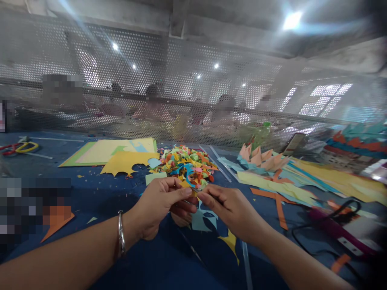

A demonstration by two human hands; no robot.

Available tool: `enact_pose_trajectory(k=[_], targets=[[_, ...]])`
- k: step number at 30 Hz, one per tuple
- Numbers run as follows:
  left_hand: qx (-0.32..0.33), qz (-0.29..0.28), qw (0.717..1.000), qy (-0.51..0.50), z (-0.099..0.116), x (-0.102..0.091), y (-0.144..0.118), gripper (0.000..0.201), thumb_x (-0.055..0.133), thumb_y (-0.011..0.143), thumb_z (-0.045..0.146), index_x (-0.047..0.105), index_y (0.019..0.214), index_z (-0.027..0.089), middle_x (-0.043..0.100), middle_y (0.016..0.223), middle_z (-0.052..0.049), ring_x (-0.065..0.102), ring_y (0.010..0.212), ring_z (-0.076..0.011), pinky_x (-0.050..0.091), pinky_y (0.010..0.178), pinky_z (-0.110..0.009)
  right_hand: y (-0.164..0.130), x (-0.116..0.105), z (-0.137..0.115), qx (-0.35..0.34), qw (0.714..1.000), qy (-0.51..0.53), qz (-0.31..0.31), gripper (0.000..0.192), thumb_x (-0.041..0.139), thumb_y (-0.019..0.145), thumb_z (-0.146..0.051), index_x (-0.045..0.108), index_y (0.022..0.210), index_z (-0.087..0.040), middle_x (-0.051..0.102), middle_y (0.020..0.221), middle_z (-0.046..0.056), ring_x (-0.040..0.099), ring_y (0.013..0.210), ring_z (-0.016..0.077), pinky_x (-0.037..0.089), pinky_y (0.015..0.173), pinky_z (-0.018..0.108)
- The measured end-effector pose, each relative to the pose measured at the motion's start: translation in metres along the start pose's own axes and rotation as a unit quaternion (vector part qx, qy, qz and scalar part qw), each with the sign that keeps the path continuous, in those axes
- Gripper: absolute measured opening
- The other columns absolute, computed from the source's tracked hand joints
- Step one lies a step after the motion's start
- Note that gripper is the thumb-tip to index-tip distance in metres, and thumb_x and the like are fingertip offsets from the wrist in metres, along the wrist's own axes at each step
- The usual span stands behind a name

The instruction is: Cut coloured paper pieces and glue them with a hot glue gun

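Observation:
Both hands meet above the middle of a dark blue table. My left hand [157,203], with a silver bangle on its wrist, is closed in a pinch on a small yellow-orange piece of paper [185,184]. From the other side, my right hand [228,205] has thumb and forefinger pressed together at the piece's edge; what lies between those fingertips is hidden. Just behind them is a heap of small coloured paper cuttings [178,155]. A yellow sheet with scalloped cut edges [128,162] lies left of the heap. Below the hands is a light blue sheet with cut-outs [205,221].
Stacked paper sheets [83,155] and scissors [28,147] lie at left. On the right are peach zigzag paper strips [261,157], coloured strips [272,181], a purple power strip [335,229] and a black cable [298,241]. A perforated screen [181,88] stands behind, with people beyond it.

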State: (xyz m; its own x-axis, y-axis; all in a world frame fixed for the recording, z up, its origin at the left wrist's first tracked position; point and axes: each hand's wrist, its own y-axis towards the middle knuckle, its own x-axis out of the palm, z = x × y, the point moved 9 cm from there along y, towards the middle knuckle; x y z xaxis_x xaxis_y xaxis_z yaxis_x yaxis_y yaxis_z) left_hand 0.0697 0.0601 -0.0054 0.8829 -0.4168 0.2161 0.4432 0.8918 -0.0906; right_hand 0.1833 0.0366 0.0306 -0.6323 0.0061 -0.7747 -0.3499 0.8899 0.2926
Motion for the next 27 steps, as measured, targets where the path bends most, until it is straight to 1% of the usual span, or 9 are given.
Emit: enact_pose_trajectory(k=[4,10,14,17,20,27], targets=[[-0.008,-0.008,1.0,-0.001,-0.0002,0.0014,-0.0005,0.019,0.072,0.072,0.028,0.06,0.07,0.013,0.069,0.069,-0.003,0.063,0.055,-0.0102,0.043,0.048,-0.019,-0.0005,0.0008,0.0003,-0.005,1.0,-0.001,0.0,0.035,0.038,0.094,-0.04,0.047,0.067,-0.02,0.04,0.058,-0.003,0.038,0.053,0.0113,0.032,0.049,0.025],[-0.026,-0.018,0.999,-0.013,-0.002,0.0009,-0.0001,0.02,0.072,0.071,0.03,0.062,0.072,0.013,0.07,0.072,-0.005,0.063,0.056,-0.0109,0.041,0.049,-0.02,-0.0003,-0.0011,-0.0024,-0.011,1.0,-0.01,0.007,0.035,0.038,0.094,-0.039,0.046,0.065,-0.021,0.041,0.057,-0.002,0.039,0.052,0.0117,0.033,0.049,0.026],[-0.057,-0.036,0.996,-0.05,-0.0034,0.0036,-0.0003,0.018,0.074,0.069,0.026,0.062,0.07,0.012,0.069,0.067,-0.003,0.06,0.053,-0.008,0.039,0.049,-0.019,-0.0006,-0.0012,-0.0031,-0.013,1.0,-0.007,0.008,0.036,0.038,0.093,-0.04,0.044,0.064,-0.021,0.041,0.057,-0.002,0.04,0.053,0.012,0.034,0.05,0.026],[-0.074,-0.054,0.993,-0.069,-0.004,0.0066,-0.0008,0.017,0.074,0.07,0.023,0.062,0.071,0.011,0.069,0.067,-0.003,0.058,0.051,-0.0052,0.039,0.049,-0.016,-0.0012,-0.0016,-0.0025,-0.013,1.0,-0.002,0.01,0.036,0.038,0.093,-0.04,0.042,0.063,-0.021,0.04,0.057,-0.002,0.039,0.053,0.0119,0.034,0.05,0.026],[-0.074,-0.062,0.993,-0.061,-0.0035,0.0077,-0.0013,0.016,0.072,0.072,0.023,0.063,0.072,0.011,0.068,0.067,-0.003,0.057,0.05,-0.0045,0.04,0.05,-0.016,-0.0015,-0.0012,-0.0025,-0.016,1.0,0.002,0.004,0.035,0.038,0.094,-0.039,0.042,0.064,-0.021,0.04,0.058,-0.002,0.039,0.054,0.0118,0.033,0.051,0.026],[-0.056,-0.05,0.997,-0.027,-0.002,0.0057,-0.0021,0.018,0.074,0.069,0.026,0.062,0.068,0.013,0.068,0.065,-0.002,0.056,0.049,-0.0063,0.04,0.05,-0.018,-0.0015,-0.0024,-0.0047,-0.011,1.0,-0.01,0.007,0.035,0.038,0.093,-0.039,0.045,0.065,-0.02,0.04,0.056,-0.003,0.037,0.052,0.0113,0.032,0.048,0.025]])
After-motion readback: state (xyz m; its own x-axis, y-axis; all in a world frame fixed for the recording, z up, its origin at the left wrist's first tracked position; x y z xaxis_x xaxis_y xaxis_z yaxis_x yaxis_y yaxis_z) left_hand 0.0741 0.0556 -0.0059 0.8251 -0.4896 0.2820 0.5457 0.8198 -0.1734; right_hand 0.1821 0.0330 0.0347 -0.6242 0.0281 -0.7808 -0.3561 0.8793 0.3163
